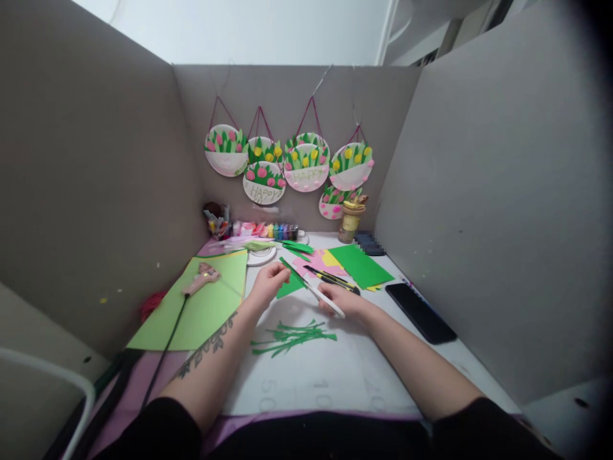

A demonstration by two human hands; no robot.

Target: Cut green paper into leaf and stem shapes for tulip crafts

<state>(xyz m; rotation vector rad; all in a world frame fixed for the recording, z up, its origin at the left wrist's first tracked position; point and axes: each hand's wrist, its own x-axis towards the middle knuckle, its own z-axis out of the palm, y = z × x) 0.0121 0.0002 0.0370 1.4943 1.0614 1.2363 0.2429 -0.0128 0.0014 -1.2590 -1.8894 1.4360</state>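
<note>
My right hand (pixel 339 300) is closed round the white handles of a pair of scissors (pixel 330 303). Their blades point up and left towards my left hand. The fingers of my left hand (pixel 272 281) are pinched at the edge of a piece of green paper (pixel 291 287), beside the blades. How far the blades are apart is hard to make out. Below both hands, thin green paper strips (pixel 297 335) lie in a loose pile on the white work surface (pixel 311 370). Black-and-yellow craft knives (pixel 335 279) lie just beyond my right hand.
A glue gun (pixel 204 278) lies on light green sheets (pixel 167 319) at left, its cord running forward. On the right are a dark green sheet (pixel 363 265) and a phone (pixel 420 313). Paint bottles (pixel 282 231) line the back, below hanging paper-plate flower baskets (pixel 306 169). Grey partitions (pixel 479 191) enclose the desk.
</note>
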